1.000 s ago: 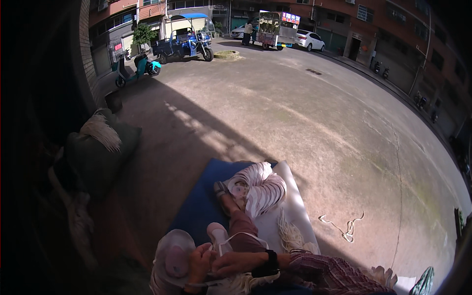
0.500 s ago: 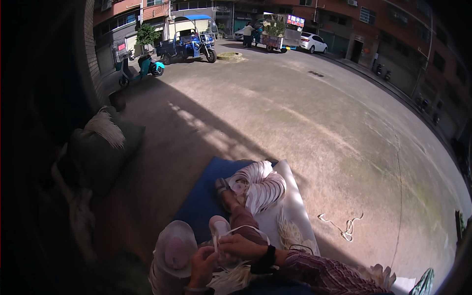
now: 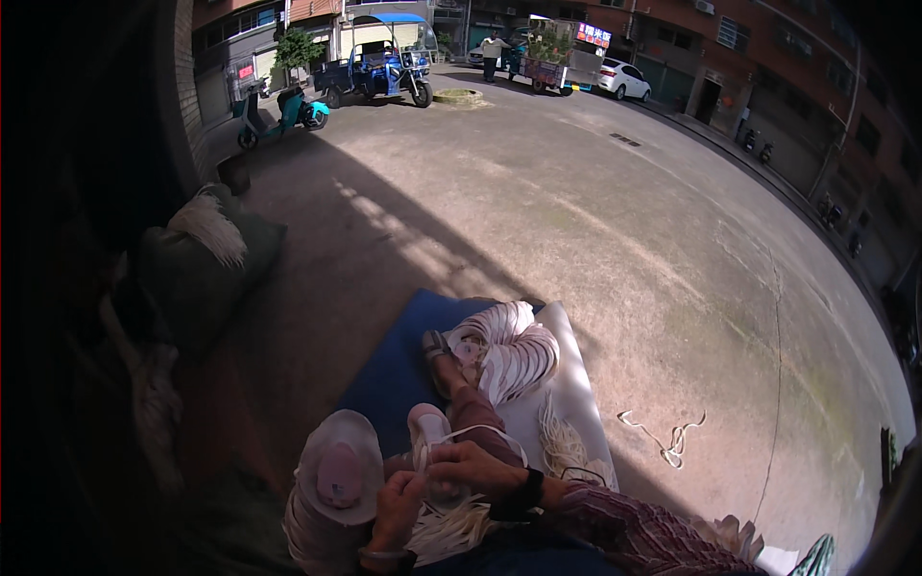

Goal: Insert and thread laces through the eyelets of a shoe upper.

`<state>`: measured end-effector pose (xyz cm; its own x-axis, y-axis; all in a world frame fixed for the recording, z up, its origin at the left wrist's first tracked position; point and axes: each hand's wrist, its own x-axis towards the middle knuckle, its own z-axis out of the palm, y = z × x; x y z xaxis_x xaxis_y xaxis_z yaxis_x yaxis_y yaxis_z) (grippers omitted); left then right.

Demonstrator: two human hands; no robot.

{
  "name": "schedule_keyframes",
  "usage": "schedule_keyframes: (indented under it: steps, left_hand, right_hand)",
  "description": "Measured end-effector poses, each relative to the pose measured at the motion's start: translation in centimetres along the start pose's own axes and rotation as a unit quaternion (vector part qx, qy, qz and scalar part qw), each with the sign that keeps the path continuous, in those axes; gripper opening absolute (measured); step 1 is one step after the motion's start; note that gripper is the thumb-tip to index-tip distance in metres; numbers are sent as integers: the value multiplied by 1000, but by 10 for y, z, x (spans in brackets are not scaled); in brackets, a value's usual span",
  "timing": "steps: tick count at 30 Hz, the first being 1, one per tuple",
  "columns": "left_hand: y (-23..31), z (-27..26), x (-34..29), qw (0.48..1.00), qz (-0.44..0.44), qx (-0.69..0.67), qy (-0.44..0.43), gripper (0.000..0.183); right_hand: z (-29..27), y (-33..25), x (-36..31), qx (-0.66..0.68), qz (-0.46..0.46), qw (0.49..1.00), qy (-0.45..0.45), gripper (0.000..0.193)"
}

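My left hand and my right hand meet over my lap, fingers closed in a pinch. Between them is a white cord, looping off to the right of my right hand. Just beyond the fingers stands a pale pink, sole-shaped piece, which the cord seems to pass through or around; the fingers hide the exact spot. Beside my left hand is a stack of nested whitish sole-shaped pieces. Loose white cords lie under my hands.
Another curved stack of pale pieces rests by my foot on a blue and white mat. More cords lie on the mat, and one loose cord on the concrete. Left is a dark green sack; parked vehicles, including a blue three-wheeler, stand beyond.
My view has shifted slightly. Both hands stay pinched together at the pale piece, with the left one turned a little. The far-off person by the cart has moved an arm.
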<state>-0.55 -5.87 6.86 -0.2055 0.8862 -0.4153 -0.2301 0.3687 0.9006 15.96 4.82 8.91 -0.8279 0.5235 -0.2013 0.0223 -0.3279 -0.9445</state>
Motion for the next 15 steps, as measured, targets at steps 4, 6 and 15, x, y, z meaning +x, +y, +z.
schedule_keyframes:
  steps: [4, 6, 15]
  left_hand:
    - [8, 2, -3, 1000, 14, -6, -10, 14]
    - [11, 5, -3, 990, 92, 106, -10, 13]
    - [15, 9, 0, 991, 85, 95, -26, 22]
  right_hand:
    - [3, -2, -5, 11, 8, 1000, 20, 17]
    - [1, -1, -3, 20, 3, 1000, 8, 19]
    - [-4, -8, -1, -1, -18, 999, 33, 22]
